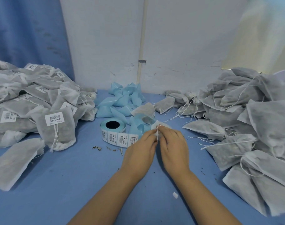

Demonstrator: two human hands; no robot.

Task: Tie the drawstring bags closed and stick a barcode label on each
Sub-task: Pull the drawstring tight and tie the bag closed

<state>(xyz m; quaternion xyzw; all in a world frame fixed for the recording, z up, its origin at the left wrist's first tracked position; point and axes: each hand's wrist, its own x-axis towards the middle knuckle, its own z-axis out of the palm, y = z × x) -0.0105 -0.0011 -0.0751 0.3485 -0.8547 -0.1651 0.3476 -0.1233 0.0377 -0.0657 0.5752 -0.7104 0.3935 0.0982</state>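
Pinching drawstring — left hand, right hand

**Clearance: open along the near edge, blocked on three sides**

Left edge: a heap of labelled bags, with one flat bag sprawling toward the near left corner. Right edge: a taller heap of unlabelled bags, loose strings trailing inward. Far edge: crumpled blue backing paper, with the label roll just before it. The left hand and right hand, pinching a drawstring, occupy the centre beside the roll. Bare tabletop runs along the near edge between the heaps, carrying only leaf crumbs.
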